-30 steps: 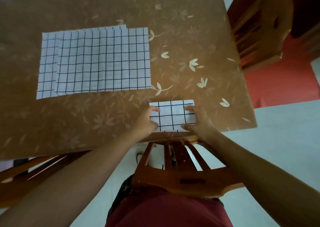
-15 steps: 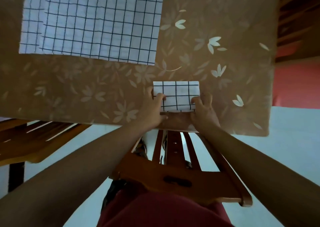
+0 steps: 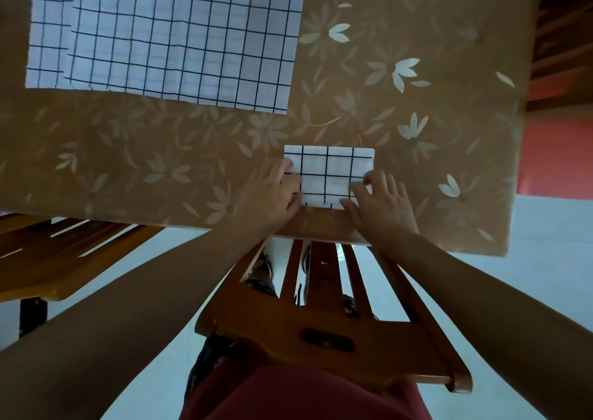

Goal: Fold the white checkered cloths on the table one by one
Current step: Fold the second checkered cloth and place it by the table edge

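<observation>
A small folded white checkered cloth (image 3: 330,175) lies near the table's front edge. My left hand (image 3: 269,195) rests on its left side with fingers over the cloth's edge. My right hand (image 3: 382,204) pinches its lower right corner. Two larger unfolded white checkered cloths (image 3: 173,34) lie flat and overlapping at the back left, partly cut off by the top of the view.
The table (image 3: 433,114) has a brown cover with a pale flower print. A wooden chair back (image 3: 324,326) stands between me and the table's front edge. Another wooden chair (image 3: 48,259) is at the left. Wooden furniture and a red floor are at the right.
The view has tilted down and closer to the table. Both hands stay on the small folded cloth, shifting slightly along its sides; the cloth looks a bit more squared.
</observation>
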Available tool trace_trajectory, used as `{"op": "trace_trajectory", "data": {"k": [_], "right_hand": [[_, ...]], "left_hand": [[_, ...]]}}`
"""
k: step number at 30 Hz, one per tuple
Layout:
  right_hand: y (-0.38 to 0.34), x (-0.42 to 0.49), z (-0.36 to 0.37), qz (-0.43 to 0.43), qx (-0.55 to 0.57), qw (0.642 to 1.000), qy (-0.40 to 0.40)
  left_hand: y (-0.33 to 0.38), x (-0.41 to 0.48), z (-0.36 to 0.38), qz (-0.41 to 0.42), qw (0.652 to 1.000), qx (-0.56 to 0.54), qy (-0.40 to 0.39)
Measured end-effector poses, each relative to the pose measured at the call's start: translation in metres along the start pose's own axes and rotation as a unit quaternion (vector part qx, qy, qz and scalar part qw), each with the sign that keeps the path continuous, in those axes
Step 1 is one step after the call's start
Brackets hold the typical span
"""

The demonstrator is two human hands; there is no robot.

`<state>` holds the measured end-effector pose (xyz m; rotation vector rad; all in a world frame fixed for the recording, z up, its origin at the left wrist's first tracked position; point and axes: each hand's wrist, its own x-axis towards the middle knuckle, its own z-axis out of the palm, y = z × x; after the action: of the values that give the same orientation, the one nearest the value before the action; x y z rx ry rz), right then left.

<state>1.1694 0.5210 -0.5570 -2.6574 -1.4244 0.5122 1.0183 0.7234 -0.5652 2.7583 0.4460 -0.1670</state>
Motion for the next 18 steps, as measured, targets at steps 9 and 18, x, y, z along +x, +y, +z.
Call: {"op": "trace_trajectory", "data": {"k": [9,18], "right_hand": [[-0.006,0.049,0.032,-0.126,-0.09,0.988,-0.025],[0.006,0.048,0.046,-0.128,-0.099,0.986,-0.031]], "left_hand": [[0.005,0.029,0.039,0.021,1.0,0.014,0.009],[-0.002,0.026,0.055,0.046,0.994,0.099,0.024]]}}
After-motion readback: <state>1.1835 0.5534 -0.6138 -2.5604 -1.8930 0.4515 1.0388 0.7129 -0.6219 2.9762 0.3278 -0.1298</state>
